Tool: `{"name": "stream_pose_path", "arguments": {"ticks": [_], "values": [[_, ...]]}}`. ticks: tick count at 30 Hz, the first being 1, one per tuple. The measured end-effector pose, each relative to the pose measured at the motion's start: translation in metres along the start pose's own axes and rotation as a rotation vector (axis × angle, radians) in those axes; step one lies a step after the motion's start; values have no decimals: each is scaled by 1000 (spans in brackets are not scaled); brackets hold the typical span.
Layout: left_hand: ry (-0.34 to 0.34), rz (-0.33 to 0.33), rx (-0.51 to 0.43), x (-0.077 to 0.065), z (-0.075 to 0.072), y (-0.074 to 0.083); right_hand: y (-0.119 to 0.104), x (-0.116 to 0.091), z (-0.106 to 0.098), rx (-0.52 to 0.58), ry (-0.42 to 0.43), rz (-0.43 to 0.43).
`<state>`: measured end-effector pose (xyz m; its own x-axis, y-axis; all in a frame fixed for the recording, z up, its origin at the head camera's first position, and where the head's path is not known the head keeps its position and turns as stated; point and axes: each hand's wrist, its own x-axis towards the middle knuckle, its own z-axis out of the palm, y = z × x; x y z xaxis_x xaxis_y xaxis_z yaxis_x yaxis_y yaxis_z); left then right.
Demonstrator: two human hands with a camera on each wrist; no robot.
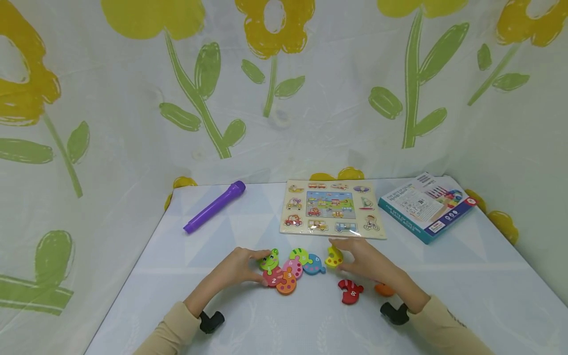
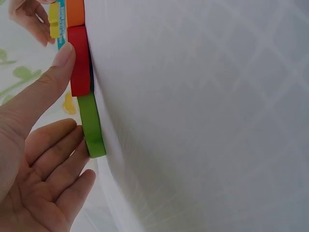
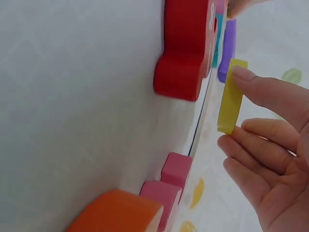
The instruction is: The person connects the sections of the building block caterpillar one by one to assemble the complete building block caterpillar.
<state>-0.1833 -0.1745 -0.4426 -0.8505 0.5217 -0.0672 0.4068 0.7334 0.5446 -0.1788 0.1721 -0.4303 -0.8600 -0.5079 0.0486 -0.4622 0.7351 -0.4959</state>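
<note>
My left hand holds the left end of a row of joined wooden caterpillar puzzle pieces. Its thumb presses the red piece numbered 2, while its fingers touch the green smiling head piece. Orange, pink, light green and blue pieces continue the row rightward. Between thumb and fingertips, my right hand pinches a yellow puzzle piece, lifted above the table just right of the blue one. A loose red piece lies below that hand.
An orange piece is partly hidden by the right wrist; pink pieces show beside it in the right wrist view. Behind lie a purple stick, a wooden picture puzzle board and a teal-edged box. A flowered curtain hangs behind the table.
</note>
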Motion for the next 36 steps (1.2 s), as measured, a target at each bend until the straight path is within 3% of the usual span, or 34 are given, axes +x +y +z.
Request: {"name": "stream_pose_path", "arguments": {"ticks": [5, 15, 24, 36], "values": [[4, 11, -1, 0, 0, 0, -6, -3, 1, 44, -27, 41], [12, 10, -15, -1, -1, 0, -15, -5, 6, 51, -35, 31], [17, 9, -18, -2, 0, 0, -22, -4, 12, -22, -27, 2], [21, 29, -2, -1, 1, 1, -25, -4, 11, -44, -14, 31]]}}
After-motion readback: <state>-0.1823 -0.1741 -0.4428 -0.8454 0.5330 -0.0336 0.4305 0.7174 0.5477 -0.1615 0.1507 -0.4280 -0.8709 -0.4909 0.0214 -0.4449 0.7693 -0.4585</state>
